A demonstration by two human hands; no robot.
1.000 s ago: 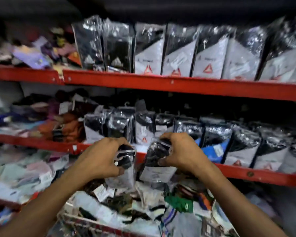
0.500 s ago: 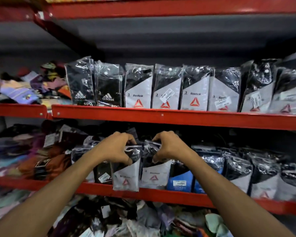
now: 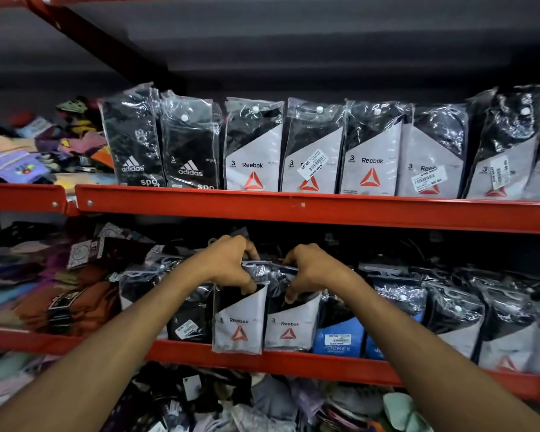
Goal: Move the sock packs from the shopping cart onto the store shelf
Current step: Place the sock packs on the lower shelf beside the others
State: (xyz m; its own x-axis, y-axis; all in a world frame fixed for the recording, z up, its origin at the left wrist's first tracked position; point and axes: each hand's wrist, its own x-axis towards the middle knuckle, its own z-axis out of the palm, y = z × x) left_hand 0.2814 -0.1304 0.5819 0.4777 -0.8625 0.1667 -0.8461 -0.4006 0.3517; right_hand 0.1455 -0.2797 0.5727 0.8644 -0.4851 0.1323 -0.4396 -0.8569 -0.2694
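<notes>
Hands meet at the middle shelf [image 3: 293,363], each closed on the top of its own Reebok sock pack. The left hand [image 3: 231,263] pinches the upper edge of the left pack [image 3: 239,325], thumb over the clear plastic front and fingers curled behind. The right hand [image 3: 309,269] grips the right pack [image 3: 290,325] the same way. Both packs stand upright and side by side, touching along their inner edges. Their lower edges sit at the red front lip of the middle shelf, and the left pack's bottom hangs slightly over that lip.

Just right of the held pair stands a blue Jockey pack [image 3: 339,338], then more grey-and-black packs running to the right along the same shelf. To the left of the pair is a dark pack with a price sticker [image 3: 189,322], and beyond it a loose heap of orange and brown socks [image 3: 72,304].

On the upper shelf [image 3: 293,210], farther up, a tidy row stands upright: two black Adidas packs [image 3: 159,145] on the left, then Reebok packs [image 3: 312,151] continuing to the right edge. Mixed coloured socks [image 3: 44,148] lie piled at the far left of that level. Below the middle shelf, a jumble of assorted socks and tags [image 3: 231,403] fills the near foreground.
</notes>
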